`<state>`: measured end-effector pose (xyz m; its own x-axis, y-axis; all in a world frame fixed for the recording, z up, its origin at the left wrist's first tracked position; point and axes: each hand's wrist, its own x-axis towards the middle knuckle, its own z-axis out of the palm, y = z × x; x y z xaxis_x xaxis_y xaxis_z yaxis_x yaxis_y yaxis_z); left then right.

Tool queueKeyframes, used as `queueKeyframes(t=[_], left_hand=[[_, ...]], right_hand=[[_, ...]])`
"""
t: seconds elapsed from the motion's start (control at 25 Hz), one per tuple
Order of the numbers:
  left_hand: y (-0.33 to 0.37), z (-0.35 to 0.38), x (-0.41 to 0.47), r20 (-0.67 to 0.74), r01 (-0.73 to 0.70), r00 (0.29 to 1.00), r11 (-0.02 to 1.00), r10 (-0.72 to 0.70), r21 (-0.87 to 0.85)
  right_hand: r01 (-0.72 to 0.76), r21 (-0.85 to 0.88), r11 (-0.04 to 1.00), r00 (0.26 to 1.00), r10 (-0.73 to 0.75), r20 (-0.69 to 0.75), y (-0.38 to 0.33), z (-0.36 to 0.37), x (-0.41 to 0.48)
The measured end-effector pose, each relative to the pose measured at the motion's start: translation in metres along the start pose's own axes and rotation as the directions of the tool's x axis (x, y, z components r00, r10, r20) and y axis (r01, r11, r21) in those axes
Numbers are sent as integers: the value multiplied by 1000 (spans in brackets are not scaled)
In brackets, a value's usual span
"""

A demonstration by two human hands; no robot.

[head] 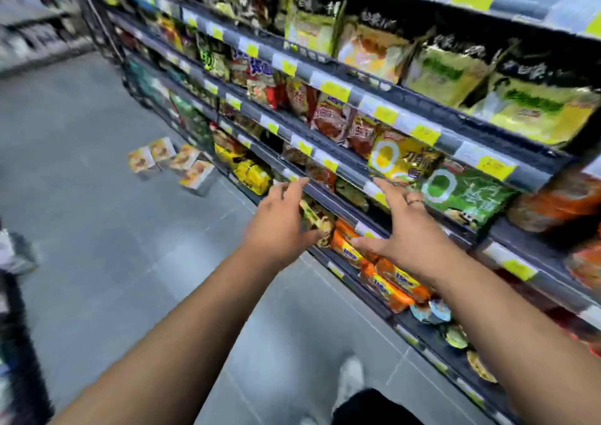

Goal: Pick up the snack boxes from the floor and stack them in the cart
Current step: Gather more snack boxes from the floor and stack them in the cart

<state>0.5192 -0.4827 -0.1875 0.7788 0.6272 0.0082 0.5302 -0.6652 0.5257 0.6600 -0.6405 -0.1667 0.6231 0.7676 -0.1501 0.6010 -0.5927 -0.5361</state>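
Nothing is held: the left hand (pixel 279 226) and the right hand (pixel 406 232) are stretched forward side by side, fingers spread and loosely straight. A thin ring (pixel 414 202) is worn on the right hand. From one to four o'clock, dark metal shelving (pixel 328 195) with yellow price tags is packed with glossy, crinkled packets. Shiny orange plastic packets (pixel 390 281) lie below the right wrist. The small rectangular cardboard snack boxes (pixel 175 164), pale with orange-brown print, are clustered on the smooth grey tiled floor (pixel 97 213) at ten o'clock of the left hand, well apart from it, by the shelving's foot. A blurred white shoe (pixel 349 382) is seen at six o'clock.
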Motion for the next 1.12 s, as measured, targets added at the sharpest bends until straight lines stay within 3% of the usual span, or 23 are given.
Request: queueKeyframes(t=[0.24, 0.52, 0.76, 0.92, 1.12], left_hand=[[-91, -49, 14, -121, 248, 962, 969, -245, 13], [-169, -121, 40, -313, 479, 828, 877, -466, -41], [-273, -175, 58, -370, 627, 699, 774, -611, -94], [-368, -227, 80, -370, 639, 681, 760, -631, -120], [-473, -296, 116, -337, 611, 731, 789, -594, -65]], right_hand=[[217, 23, 976, 965, -218, 145, -78, 47, 100], [467, 33, 884, 845, -457, 280, -186, 89, 211], [582, 67, 810, 743, -563, 362, -294, 149, 286], [590, 106, 800, 727, -584, 362, -381, 206, 340], [547, 130, 827, 761, -556, 334, -475, 262, 395]])
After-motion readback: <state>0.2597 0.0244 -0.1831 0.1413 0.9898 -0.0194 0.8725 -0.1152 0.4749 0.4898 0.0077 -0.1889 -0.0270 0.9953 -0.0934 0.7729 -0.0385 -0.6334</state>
